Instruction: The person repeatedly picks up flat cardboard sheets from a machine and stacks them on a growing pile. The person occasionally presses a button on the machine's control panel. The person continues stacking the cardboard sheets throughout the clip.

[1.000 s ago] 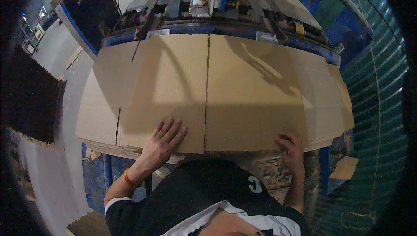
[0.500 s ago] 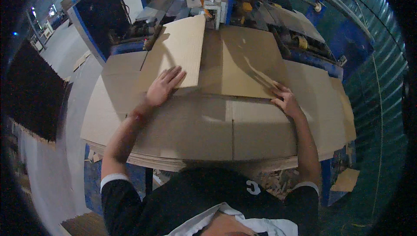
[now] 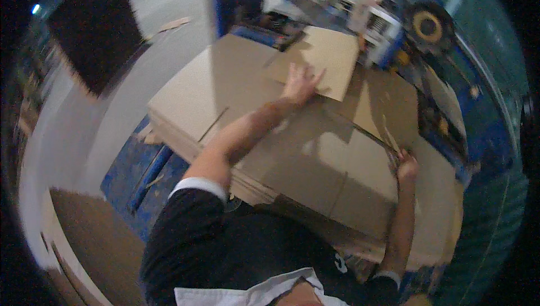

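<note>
A stack of brown corrugated cardboard sheets lies in front of me, with slits along the near panels. On top, a folded pale cardboard panel stretches toward the machine. My left hand rests at its near edge, fingers spread. To the right, a second folded panel lies beside it, with a gap between the two. My right hand has its fingers closed at that panel's near right corner, on a thin raised strip of cardboard. Blur hides the fingertips.
A machine with a dark wheel and white block stands beyond the stack. A blue metal base is below left. A dark upright stack stands on the floor at far left, and more cardboard leans lower left.
My view has swung left, so the stack and machine appear tilted and farther right. My left hand has gone from lying flat to spread fingers; my right hand stays at the corner.
</note>
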A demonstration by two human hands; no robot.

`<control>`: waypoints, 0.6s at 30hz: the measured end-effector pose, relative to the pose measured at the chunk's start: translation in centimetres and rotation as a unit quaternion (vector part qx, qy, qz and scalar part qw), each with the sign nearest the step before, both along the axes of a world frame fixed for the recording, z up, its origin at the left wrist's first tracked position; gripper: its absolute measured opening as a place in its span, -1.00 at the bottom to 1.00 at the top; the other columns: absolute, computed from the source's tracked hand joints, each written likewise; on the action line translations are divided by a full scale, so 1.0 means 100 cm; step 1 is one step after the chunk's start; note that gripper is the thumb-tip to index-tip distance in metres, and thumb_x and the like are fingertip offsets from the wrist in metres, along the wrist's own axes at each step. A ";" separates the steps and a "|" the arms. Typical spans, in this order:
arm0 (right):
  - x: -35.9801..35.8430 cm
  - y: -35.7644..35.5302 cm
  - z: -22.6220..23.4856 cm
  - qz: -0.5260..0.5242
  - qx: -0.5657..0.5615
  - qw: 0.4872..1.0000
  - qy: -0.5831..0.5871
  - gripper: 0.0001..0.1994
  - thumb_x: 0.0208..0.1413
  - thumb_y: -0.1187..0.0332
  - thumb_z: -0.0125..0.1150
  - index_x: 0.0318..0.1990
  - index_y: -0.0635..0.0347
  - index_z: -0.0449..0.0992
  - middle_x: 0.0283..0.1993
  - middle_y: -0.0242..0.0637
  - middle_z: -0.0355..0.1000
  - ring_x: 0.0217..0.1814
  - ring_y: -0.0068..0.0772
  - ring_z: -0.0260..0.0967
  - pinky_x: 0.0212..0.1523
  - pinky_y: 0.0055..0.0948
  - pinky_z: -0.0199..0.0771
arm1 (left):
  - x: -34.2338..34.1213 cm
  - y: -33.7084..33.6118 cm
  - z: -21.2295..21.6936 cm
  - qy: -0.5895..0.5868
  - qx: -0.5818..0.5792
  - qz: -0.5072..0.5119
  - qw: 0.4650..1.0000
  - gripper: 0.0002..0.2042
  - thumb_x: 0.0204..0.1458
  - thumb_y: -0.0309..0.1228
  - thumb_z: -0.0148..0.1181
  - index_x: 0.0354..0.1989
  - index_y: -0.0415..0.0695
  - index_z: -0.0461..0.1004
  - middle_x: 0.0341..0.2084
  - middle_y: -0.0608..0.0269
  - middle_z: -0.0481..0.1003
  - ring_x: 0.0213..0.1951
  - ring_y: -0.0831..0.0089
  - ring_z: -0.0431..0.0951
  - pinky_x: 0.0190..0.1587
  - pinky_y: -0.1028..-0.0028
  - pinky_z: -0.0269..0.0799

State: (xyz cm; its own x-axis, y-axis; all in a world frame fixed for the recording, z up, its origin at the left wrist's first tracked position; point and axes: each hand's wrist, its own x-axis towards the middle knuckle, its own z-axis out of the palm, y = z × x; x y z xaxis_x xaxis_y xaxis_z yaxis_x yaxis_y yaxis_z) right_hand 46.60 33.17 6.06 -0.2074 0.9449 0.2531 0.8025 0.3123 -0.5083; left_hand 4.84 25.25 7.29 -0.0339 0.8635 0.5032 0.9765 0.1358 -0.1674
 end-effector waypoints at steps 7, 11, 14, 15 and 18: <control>0.038 -0.063 0.027 0.018 0.051 0.973 -0.226 -0.57 0.09 0.24 -0.04 0.04 0.36 0.31 0.11 0.10 0.21 0.16 0.07 0.12 0.13 -0.19 0.15 | -0.010 -0.083 0.021 -0.247 0.176 0.063 0.951 -0.16 -0.15 -0.27 0.21 0.26 -0.24 -0.16 0.18 -0.16 0.04 0.23 -0.02 0.00 0.22 0.03 -0.13; 0.053 -0.116 0.023 0.104 0.113 0.975 -0.160 -0.50 0.09 0.15 -0.06 0.06 0.39 0.27 0.08 0.09 0.22 0.15 0.01 0.14 0.12 -0.20 0.17 | -0.079 -0.203 0.007 -0.284 0.400 0.356 0.795 -0.14 -0.14 -0.22 0.22 0.21 -0.44 -0.16 0.21 -0.25 -0.06 0.25 -0.05 -0.08 0.27 0.19 -0.25; 0.034 -0.119 0.016 0.112 0.097 0.974 -0.169 -0.50 0.09 0.14 -0.06 0.06 0.38 0.27 0.08 0.07 0.23 0.14 -0.01 0.14 0.11 -0.20 0.17 | -0.097 -0.262 -0.018 -0.371 0.375 0.474 0.705 -0.17 -0.14 -0.19 0.20 0.18 -0.46 -0.10 0.19 -0.31 -0.05 0.26 -0.05 -0.10 0.27 0.22 -0.21; 0.027 -0.118 0.015 0.113 0.094 0.974 -0.172 -0.50 0.09 0.14 -0.06 0.06 0.38 0.27 0.08 0.07 0.23 0.14 -0.01 0.14 0.11 -0.20 0.17 | -0.099 -0.267 -0.024 -0.432 0.316 0.451 0.714 -0.15 -0.14 -0.15 0.18 0.20 -0.42 -0.14 0.18 -0.38 -0.11 0.25 -0.14 -0.17 0.26 0.12 -0.26; 0.011 -0.112 0.019 0.114 0.087 0.976 -0.166 -0.50 0.09 0.14 -0.06 0.06 0.38 0.27 0.08 0.05 0.23 0.13 -0.03 0.14 0.11 -0.20 0.17 | -0.098 -0.270 -0.029 -0.458 0.227 0.452 0.731 -0.12 -0.15 -0.10 0.17 0.21 -0.39 -0.15 0.17 -0.48 -0.18 0.24 -0.28 -0.24 0.23 -0.03 -0.32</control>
